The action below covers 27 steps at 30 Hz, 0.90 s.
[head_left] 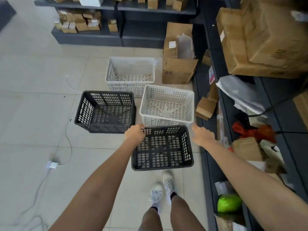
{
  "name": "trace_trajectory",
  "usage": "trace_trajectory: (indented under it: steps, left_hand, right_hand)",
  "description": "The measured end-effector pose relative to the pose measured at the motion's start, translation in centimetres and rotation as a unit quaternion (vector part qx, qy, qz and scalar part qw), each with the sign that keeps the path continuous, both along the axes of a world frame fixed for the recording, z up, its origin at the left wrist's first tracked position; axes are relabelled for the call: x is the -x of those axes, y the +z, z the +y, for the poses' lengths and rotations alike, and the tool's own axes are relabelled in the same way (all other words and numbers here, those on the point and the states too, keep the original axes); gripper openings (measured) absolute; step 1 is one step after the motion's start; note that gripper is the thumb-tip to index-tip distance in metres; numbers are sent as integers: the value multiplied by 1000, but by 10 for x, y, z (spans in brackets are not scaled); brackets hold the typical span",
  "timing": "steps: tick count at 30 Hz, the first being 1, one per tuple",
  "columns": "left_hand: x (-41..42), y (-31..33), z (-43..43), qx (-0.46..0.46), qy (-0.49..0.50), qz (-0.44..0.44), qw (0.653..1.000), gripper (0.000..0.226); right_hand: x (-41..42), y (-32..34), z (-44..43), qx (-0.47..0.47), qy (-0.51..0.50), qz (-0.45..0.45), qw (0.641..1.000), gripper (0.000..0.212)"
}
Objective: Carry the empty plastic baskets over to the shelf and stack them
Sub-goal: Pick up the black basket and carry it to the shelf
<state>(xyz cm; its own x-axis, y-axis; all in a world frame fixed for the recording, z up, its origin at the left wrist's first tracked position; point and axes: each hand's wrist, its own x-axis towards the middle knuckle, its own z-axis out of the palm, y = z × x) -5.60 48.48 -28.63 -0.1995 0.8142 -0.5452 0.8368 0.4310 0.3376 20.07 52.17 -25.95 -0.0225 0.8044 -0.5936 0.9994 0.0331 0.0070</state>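
Four empty slotted plastic baskets stand on the tiled floor. The nearest black basket (pixel 162 147) is just ahead of my feet. My left hand (pixel 135 132) curls its fingers over that basket's far-left corner. My right hand (pixel 202 135) is blurred, with fingers apart, just off the same basket's far-right corner; I cannot tell whether it touches. A white basket (pixel 167 104) sits right behind the black one. A second black basket (pixel 105 110) is to the left, and a second white basket (pixel 130 74) is farther back.
Dark shelving (pixel 215 147) runs along the right, loaded with cardboard boxes, bags and a green object (pixel 229 203). More shelving with small boxes (pixel 86 37) crosses the back. An open carton (pixel 179 64) stands beside the far white basket. A white cable and plug (pixel 53 164) lie on the left floor.
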Motion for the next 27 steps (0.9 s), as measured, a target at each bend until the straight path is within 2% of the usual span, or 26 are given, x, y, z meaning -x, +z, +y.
trace_trajectory:
  steps: [5,13,19,24,27]
  left_hand:
    - [10,-41,16,16,21,20,999,36]
    - [24,-129,21,48,83,29,995,31]
    - [31,-200,10,61,54,50,995,37]
    - [32,-283,5,76,72,62,993,36]
    - [31,-340,3,89,89,66,990,45]
  right_hand:
    - [-6,-38,21,20,-12,9,1000,38]
    - [-20,-136,38,82,-9,6,997,34]
    - [-23,-221,36,50,-66,39,996,34]
    - [-38,-299,36,13,-90,35,995,37]
    - [-51,-347,43,-12,-87,7,996,42]
